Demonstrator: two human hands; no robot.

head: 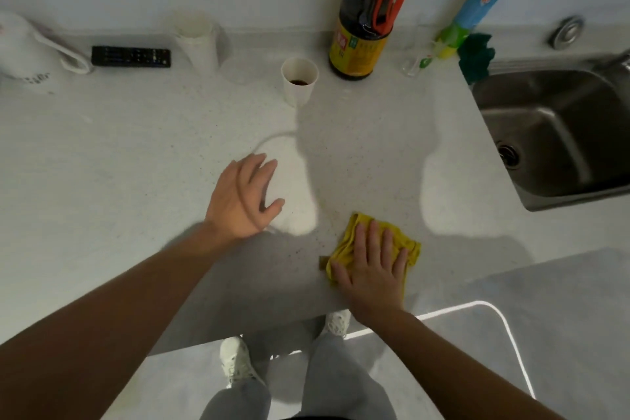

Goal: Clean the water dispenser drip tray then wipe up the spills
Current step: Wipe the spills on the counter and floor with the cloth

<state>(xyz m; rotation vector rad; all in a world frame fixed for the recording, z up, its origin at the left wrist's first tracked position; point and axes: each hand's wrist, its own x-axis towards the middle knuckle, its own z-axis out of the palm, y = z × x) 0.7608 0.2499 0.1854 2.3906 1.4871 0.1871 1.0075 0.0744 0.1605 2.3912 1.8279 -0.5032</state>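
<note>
A crumpled yellow cloth (354,232) lies on the pale countertop (136,153) close to its front edge. My right hand (373,268) presses flat on the cloth with the fingers spread. A small dark smear (323,262) shows on the counter just left of the cloth, with fine brown specks around it. My left hand (243,198) hovers over the counter to the left, fingers apart and holding nothing. No drip tray or dispenser is in view.
A paper cup (299,80) with dark liquid and a dark sauce bottle (363,34) stand at the back. A steel sink (559,133) is at right, with a yellow cleaner bottle (484,0) and green cloth (475,54) beside it. A remote (131,56), white pitcher (197,39) and white kettle (20,48) sit far left.
</note>
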